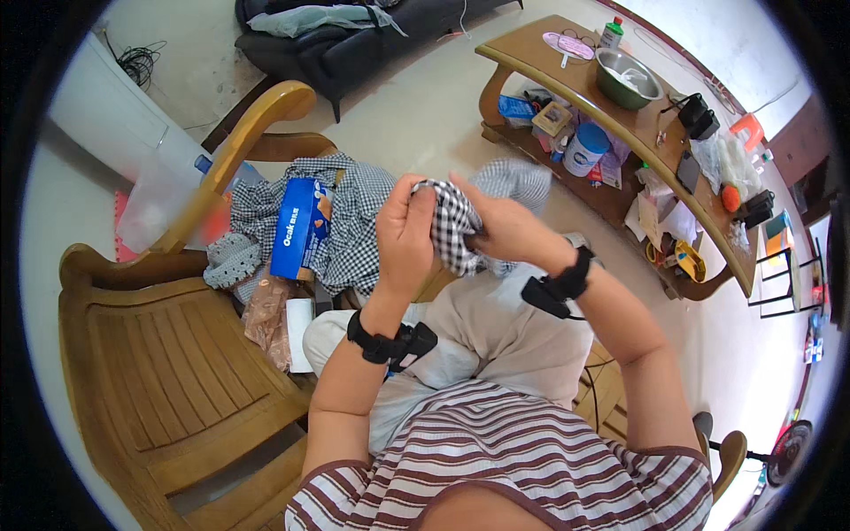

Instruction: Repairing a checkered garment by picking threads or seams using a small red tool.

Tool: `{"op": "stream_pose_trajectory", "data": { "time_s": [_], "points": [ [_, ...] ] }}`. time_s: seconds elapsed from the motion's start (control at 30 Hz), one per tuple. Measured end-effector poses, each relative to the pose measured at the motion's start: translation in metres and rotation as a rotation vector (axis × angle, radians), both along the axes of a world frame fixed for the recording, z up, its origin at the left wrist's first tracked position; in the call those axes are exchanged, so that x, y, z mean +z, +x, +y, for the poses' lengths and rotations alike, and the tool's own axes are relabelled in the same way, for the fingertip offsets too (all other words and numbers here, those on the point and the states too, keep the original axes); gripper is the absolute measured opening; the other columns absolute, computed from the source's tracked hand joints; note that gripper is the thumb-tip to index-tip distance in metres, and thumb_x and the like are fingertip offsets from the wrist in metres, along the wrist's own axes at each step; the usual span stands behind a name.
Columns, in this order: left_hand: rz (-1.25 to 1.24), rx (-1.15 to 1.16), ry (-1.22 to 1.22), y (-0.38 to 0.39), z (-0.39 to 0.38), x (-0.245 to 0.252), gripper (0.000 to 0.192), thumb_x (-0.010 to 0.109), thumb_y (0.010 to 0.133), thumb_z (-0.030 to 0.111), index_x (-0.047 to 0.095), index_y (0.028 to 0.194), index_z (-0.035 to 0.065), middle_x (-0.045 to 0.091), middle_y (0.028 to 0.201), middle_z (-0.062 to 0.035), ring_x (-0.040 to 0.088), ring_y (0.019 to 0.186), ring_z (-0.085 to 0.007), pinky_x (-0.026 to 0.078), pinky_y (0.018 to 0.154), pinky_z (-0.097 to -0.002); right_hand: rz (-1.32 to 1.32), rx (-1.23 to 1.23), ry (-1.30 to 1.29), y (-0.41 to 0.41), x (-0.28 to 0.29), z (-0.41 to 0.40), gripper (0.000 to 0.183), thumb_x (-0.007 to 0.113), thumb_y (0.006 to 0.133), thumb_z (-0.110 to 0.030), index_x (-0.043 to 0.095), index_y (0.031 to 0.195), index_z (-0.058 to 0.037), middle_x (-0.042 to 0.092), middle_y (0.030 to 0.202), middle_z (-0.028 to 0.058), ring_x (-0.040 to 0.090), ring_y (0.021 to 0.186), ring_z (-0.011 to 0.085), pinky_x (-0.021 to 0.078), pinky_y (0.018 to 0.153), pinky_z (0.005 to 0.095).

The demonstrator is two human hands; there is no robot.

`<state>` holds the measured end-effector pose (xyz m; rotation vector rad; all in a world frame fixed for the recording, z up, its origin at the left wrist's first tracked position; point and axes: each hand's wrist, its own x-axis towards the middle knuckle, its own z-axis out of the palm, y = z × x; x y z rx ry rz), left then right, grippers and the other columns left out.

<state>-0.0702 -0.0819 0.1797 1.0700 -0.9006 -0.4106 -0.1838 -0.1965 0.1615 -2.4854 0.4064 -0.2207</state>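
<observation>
Both hands hold up a black-and-white gingham cloth (453,222) above my lap. My left hand (406,235) pinches its left edge, thumb on top. On the other side my right hand (505,222) grips the same cloth, its fingertips partly hidden in the folds. A blurred end of checked fabric (514,182) hangs beyond the right hand. More gingham fabric (362,219) lies bunched on the bench to the left, and a blue printed box (295,229) rests on it.
A grey knitted item (234,257), a brown patterned bag (267,315) and a white roll (299,335) lie on the wooden bench (179,358). Right of my knees stands a wooden coffee table (531,50) with a metal basin (624,86) and a blue-lidded can (587,149).
</observation>
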Motion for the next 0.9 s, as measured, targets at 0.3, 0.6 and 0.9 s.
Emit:
{"op": "stream_pose_trajectory", "data": {
  "time_s": [0.3, 0.6, 0.9],
  "points": [
    [0.085, 0.294, -0.001, 0.059, 0.028, -0.016, 0.025, 0.038, 0.090, 0.020, 0.050, 0.076, 0.0043, 0.057, 0.092, -0.0064, 0.047, 0.066, -0.0046, 0.036, 0.053, -0.0171, 0.344, -0.216, -0.410, 0.001, 0.085, -0.131, 0.047, 0.053, 0.061, 0.005, 0.050, 0.107, -0.0040, 0.059, 0.091, 0.0117, 0.058, 0.082, 0.0219, 0.0464, 0.070, 0.0280],
    [0.078, 0.253, 0.121, 0.068, 0.050, -0.049, 0.020, 0.040, 0.089, 0.018, 0.053, 0.085, 0.0036, 0.057, 0.090, -0.0041, 0.049, 0.068, -0.0057, 0.038, 0.055, -0.0163, 0.341, -0.410, -0.529, -0.113, 0.030, -0.172, 0.034, 0.050, 0.067, -0.001, 0.052, 0.101, -0.0020, 0.059, 0.085, 0.0106, 0.058, 0.078, 0.0201, 0.0470, 0.068, 0.0282],
    [0.142, 0.194, 0.338, 0.072, 0.055, -0.092, 0.017, 0.046, 0.085, 0.018, 0.057, 0.087, 0.0053, 0.058, 0.085, 0.0000, 0.050, 0.069, -0.0037, 0.037, 0.056, -0.0158, -0.037, -0.428, -0.453, -0.122, 0.095, -0.236, 0.022, 0.047, 0.074, -0.006, 0.053, 0.094, -0.0001, 0.059, 0.079, 0.0096, 0.057, 0.073, 0.0184, 0.0476, 0.066, 0.0283]
  ]
}}
